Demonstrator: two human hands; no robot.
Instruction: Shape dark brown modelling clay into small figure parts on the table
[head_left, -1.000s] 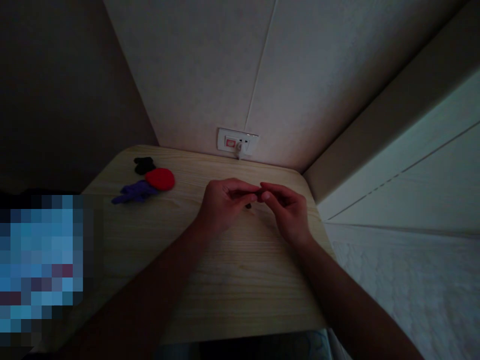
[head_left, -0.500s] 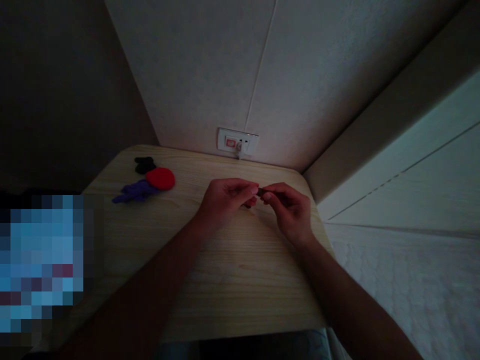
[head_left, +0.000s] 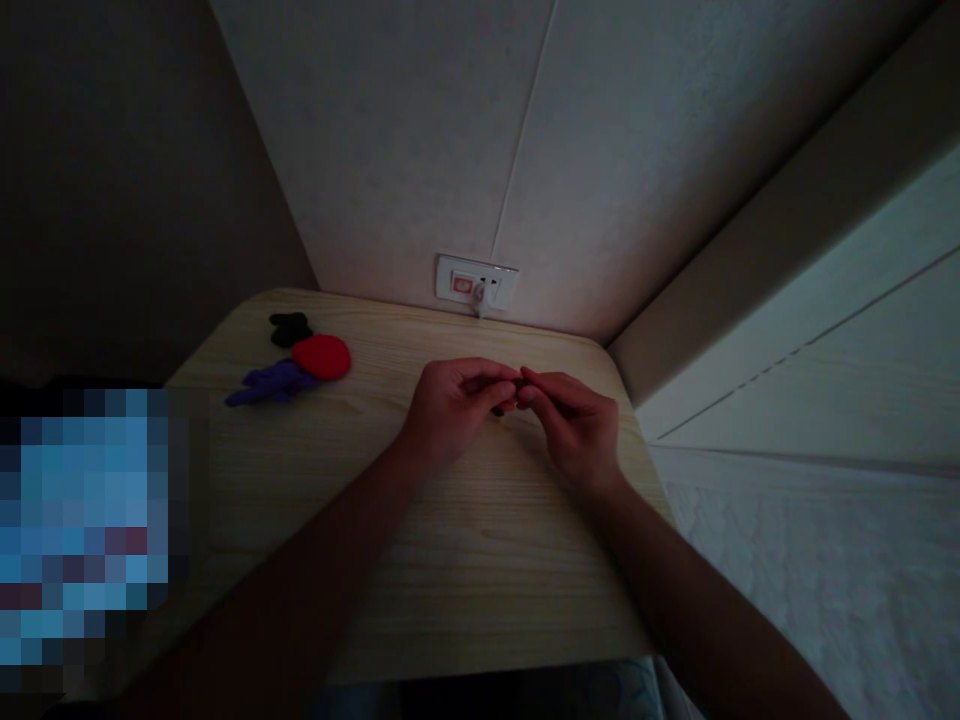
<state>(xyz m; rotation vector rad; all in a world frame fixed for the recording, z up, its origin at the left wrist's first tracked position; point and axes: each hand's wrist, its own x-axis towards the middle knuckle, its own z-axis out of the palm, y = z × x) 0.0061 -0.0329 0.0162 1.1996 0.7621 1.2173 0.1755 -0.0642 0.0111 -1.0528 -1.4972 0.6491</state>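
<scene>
Above the wooden tabletop, both of my hands meet fingertip to fingertip. My left hand is closed, its thumb and forefinger pinching one side of a small dark piece. From the other side, my right hand pinches the same piece between thumb and fingers. The piece looks like soft modelling clay, but the fingers hide most of it. A dark end also shows under the left fingertips. At the table's back left lie a smooth red clay lump, a knobbly purple clay lump and a small black clay lump.
A wall socket with a red switch and a plug in it sits just behind the table's back edge. Pale panelling rises on the right, above a whitish quilted surface. A blurred-out blue patch covers the lower left.
The right fingertips have shifted slightly left and closed in on the left ones, so less of the dark piece shows. The clay lumps on the table have not moved.
</scene>
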